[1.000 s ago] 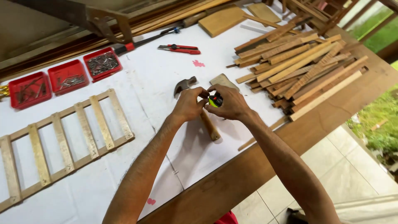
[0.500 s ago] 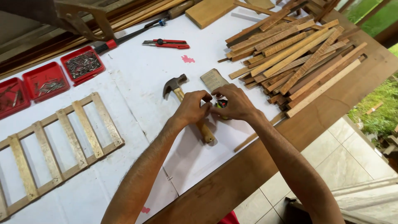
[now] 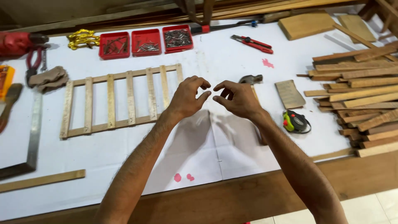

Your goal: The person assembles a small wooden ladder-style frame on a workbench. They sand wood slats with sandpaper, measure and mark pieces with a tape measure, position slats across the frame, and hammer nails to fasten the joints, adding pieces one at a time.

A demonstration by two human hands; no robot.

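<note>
the hammer [image 3: 251, 80] is laid on the white-covered table [image 3: 232, 54], its head seen just beyond the right hand [image 3: 237, 98], its handle run toward the near edge and hidden under that wrist. the right hand is the nearer; the left hand [image 3: 188, 96] is held further from the hammer. both sets of fingers are curled narrow, nothing visibly held. right of the hammer a tape measure [image 3: 295, 122] is seen; left, a slatted wooden frame [image 3: 120, 99].
</note>
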